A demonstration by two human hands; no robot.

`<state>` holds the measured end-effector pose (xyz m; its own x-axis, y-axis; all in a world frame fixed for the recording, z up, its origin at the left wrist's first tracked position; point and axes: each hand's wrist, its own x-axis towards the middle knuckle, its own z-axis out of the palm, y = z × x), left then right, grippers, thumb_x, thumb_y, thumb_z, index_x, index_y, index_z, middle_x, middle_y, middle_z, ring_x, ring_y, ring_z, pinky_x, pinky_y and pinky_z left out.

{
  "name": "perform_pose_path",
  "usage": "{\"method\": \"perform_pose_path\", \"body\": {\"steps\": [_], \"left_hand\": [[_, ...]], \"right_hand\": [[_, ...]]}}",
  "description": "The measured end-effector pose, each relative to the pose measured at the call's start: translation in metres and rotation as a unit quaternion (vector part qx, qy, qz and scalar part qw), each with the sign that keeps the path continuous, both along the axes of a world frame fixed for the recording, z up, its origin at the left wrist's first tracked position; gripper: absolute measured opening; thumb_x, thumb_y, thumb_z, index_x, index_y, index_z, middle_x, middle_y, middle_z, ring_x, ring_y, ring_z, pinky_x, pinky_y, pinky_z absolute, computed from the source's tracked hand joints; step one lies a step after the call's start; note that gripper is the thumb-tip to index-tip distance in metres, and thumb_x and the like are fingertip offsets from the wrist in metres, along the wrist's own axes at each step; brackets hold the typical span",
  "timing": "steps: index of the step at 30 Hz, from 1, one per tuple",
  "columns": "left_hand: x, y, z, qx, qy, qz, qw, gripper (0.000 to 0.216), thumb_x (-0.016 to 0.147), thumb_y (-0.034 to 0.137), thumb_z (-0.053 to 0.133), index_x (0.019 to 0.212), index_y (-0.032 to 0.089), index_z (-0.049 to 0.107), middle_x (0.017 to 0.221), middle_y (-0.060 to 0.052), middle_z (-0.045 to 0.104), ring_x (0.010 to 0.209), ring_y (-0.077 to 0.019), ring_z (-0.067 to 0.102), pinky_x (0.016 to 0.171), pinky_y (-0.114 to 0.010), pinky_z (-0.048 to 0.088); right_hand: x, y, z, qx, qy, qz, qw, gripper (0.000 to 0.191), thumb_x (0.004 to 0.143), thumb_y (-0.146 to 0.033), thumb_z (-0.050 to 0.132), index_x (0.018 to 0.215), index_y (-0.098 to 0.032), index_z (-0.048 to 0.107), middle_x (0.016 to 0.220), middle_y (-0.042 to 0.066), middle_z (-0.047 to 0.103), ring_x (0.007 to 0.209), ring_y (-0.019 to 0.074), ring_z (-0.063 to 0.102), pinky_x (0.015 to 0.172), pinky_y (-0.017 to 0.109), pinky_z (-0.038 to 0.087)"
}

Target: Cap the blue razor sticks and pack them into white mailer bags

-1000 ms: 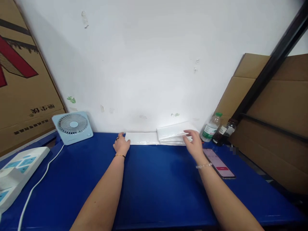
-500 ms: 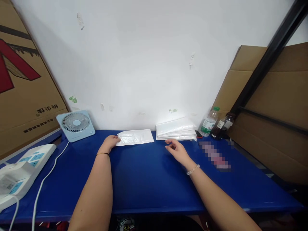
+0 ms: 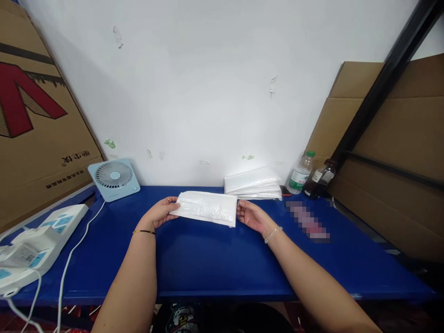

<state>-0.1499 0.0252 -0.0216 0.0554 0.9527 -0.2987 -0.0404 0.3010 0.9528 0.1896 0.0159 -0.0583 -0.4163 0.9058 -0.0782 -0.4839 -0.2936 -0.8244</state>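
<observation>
A flat white bubble mailer (image 3: pixel 208 208) is lifted off the blue table, tilted slightly down to the right. My left hand (image 3: pixel 162 212) pinches its left end, thumb on top and fingers beneath. Close by its right edge is my right hand (image 3: pixel 252 215), fingers loosely curled and not closed on anything; whether the fingertips touch the edge is unclear. Behind them, against the wall, lies a fanned stack of similar white bubble mailers (image 3: pixel 252 181).
A blue fan (image 3: pixel 115 178) and a white power strip (image 3: pixel 52 238) with cables stand left on the blue table (image 3: pixel 215 268). At the right are a green-capped bottle (image 3: pixel 300 175), a dark bottle (image 3: pixel 318 181) and a pixelated item (image 3: pixel 308 222). Cardboard (image 3: pixel 45 106) flanks the table.
My left hand has raised the bubble mailer off the table and brought it nearer and rightward. My right hand has turned palm inward at the mailer's right edge.
</observation>
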Motion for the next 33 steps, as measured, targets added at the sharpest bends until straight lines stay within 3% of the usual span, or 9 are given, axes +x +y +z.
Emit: {"method": "perform_pose_path", "body": {"steps": [3, 8, 13, 15, 18, 21, 25, 29, 33], "left_hand": [[0.001, -0.001, -0.002, 0.009, 0.0, -0.024, 1.0, 0.042, 0.067, 0.018, 0.077, 0.104, 0.016, 0.059, 0.091, -0.005, 0.067, 0.073, -0.0139, 0.067, 0.06, -0.021, 0.058], [0.003, 0.001, -0.006, 0.008, -0.012, -0.017, 1.0, 0.039, 0.067, 0.016, 0.076, 0.104, 0.015, 0.061, 0.092, -0.006, 0.068, 0.071, -0.0134, 0.066, 0.058, -0.019, 0.058], [0.001, 0.0, -0.008, 0.002, -0.028, -0.022, 0.999, 0.038, 0.066, 0.016, 0.076, 0.101, 0.015, 0.063, 0.09, -0.006, 0.069, 0.071, -0.0141, 0.067, 0.059, -0.02, 0.058], [0.0, 0.001, -0.008, -0.003, -0.03, -0.026, 0.999, 0.037, 0.066, 0.015, 0.076, 0.101, 0.015, 0.064, 0.09, -0.006, 0.069, 0.07, -0.0145, 0.067, 0.059, -0.02, 0.057], [0.003, 0.002, -0.009, 0.0, -0.062, -0.016, 0.998, 0.039, 0.068, 0.016, 0.074, 0.105, 0.015, 0.063, 0.094, -0.008, 0.07, 0.076, -0.0164, 0.067, 0.064, -0.022, 0.057], [0.022, 0.0, -0.009, 0.06, -0.171, 0.01, 0.983, 0.043, 0.077, 0.036, 0.065, 0.113, 0.013, 0.059, 0.108, -0.013, 0.067, 0.093, -0.0228, 0.065, 0.077, -0.031, 0.057], [0.071, -0.004, -0.007, 0.167, -0.277, 0.056, 0.945, 0.073, 0.08, 0.069, 0.039, 0.124, 0.012, 0.052, 0.127, -0.014, 0.058, 0.11, -0.0296, 0.058, 0.089, -0.041, 0.051], [0.11, -0.003, -0.008, 0.195, -0.383, 0.062, 0.901, 0.068, 0.077, 0.062, 0.05, 0.129, 0.018, 0.049, 0.12, -0.012, 0.062, 0.107, -0.029, 0.059, 0.09, -0.042, 0.049], [0.115, 0.003, -0.01, 0.181, -0.429, 0.084, 0.881, 0.062, 0.075, 0.042, 0.063, 0.133, 0.027, 0.045, 0.112, -0.006, 0.065, 0.098, -0.0234, 0.063, 0.089, -0.039, 0.048]], "right_hand": [[0.006, 0.001, 0.003, 0.009, 0.018, -0.023, 1.0, 0.028, 0.067, -0.023, 0.074, 0.086, -0.023, 0.054, 0.089, -0.002, 0.065, 0.083, 0.0155, 0.064, 0.076, 0.03, 0.05], [0.006, 0.001, 0.002, 0.023, -0.03, 0.019, 0.999, 0.034, 0.067, -0.024, 0.075, 0.096, -0.023, 0.056, 0.073, -0.004, 0.062, 0.058, 0.0098, 0.057, 0.057, 0.023, 0.046], [0.005, -0.004, 0.007, 0.035, -0.004, 0.021, 0.999, 0.041, 0.069, -0.025, 0.075, 0.104, -0.027, 0.055, 0.095, 0.0, 0.066, 0.084, 0.0159, 0.064, 0.077, 0.032, 0.051], [0.004, -0.005, 0.008, 0.038, 0.004, 0.024, 0.999, 0.046, 0.068, -0.025, 0.075, 0.109, -0.028, 0.054, 0.097, 0.0, 0.066, 0.083, 0.0159, 0.064, 0.077, 0.032, 0.052], [0.004, -0.004, 0.006, 0.034, -0.016, 0.014, 0.999, 0.034, 0.069, -0.023, 0.076, 0.098, -0.021, 0.059, 0.09, 0.001, 0.067, 0.078, 0.0138, 0.064, 0.074, 0.027, 0.052], [0.001, -0.002, 0.001, 0.006, -0.047, -0.008, 0.999, 0.026, 0.068, -0.022, 0.077, 0.084, -0.018, 0.058, 0.082, 0.001, 0.067, 0.072, 0.0125, 0.064, 0.069, 0.025, 0.053], [-0.005, -0.001, -0.004, -0.018, -0.085, -0.019, 0.996, 0.029, 0.066, -0.021, 0.079, 0.076, -0.018, 0.052, 0.077, 0.0, 0.065, 0.068, 0.0114, 0.063, 0.065, 0.024, 0.054], [-0.004, 0.0, -0.006, -0.012, -0.151, 0.011, 0.988, 0.032, 0.066, -0.024, 0.079, 0.076, -0.018, 0.05, 0.074, -0.001, 0.063, 0.064, 0.0103, 0.061, 0.059, 0.022, 0.053], [0.002, 0.004, -0.01, 0.026, -0.227, 0.032, 0.973, 0.033, 0.065, -0.029, 0.079, 0.078, -0.017, 0.051, 0.065, -0.003, 0.059, 0.052, 0.007, 0.054, 0.045, 0.017, 0.044]]}}
